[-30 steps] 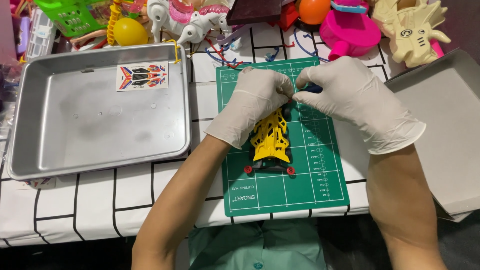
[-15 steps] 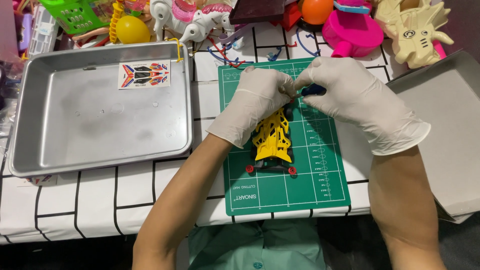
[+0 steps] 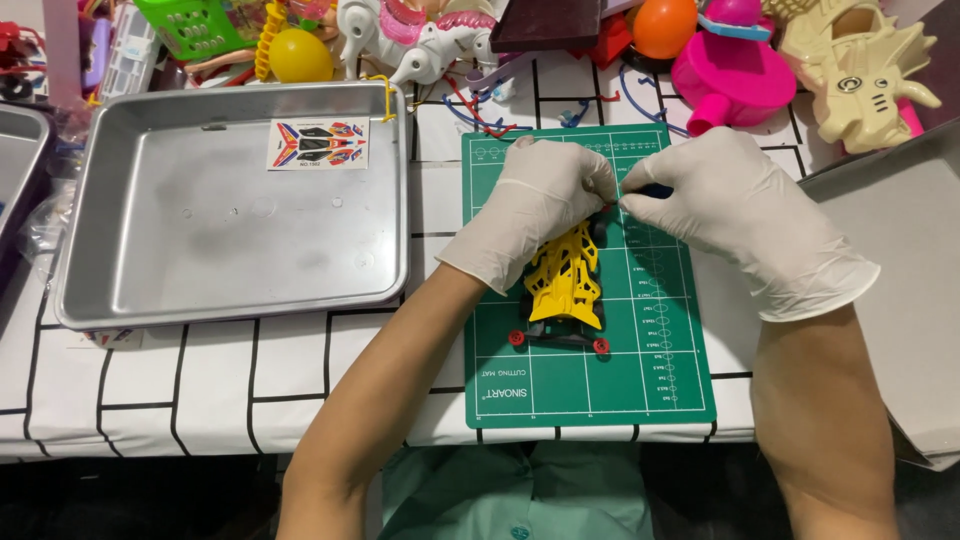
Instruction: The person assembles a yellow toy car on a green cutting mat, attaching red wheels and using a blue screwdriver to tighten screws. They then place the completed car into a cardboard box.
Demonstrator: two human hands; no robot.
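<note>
- White worktop (image 3: 200,390) with a black grid pattern, toys crowded along the far edge: yellow ball (image 3: 300,55), orange ball (image 3: 664,25), pink toy (image 3: 735,75), cream dinosaur (image 3: 860,75)
- Green mat (image 3: 600,380) lies on the worktop in front of the person; yellow car (image 3: 566,280) sits on it, near the middle, nose pointing away, small red rollers on the near end
- Left hand (image 3: 535,210), white glove, lies over the front of the car, fingers (image 3: 585,175) curled down on it and pressed together, holding it to the mat
- Right hand (image 3: 735,215), white glove, comes in from the right; its fingers (image 3: 650,190) are pinched on something dark at the car's front; too hidden to tell what
- Both hands meet just above the car nose, touching or nearly so
- Change from the earlier frames: almost none; both hands keep the same hold at the front of the car, car is in the same spot on the mat, only the view shifts slightly
- Judgement: the fiddly work at the front end is ongoing, not done, no part has come free in view
- Metal tray (image 3: 230,290) left of the mat, well apart from the hands, holds only a sticker sheet (image 3: 318,145) near its far edge
- Grey tray (image 3: 905,300) at the right edge, partly under the right forearm
</note>
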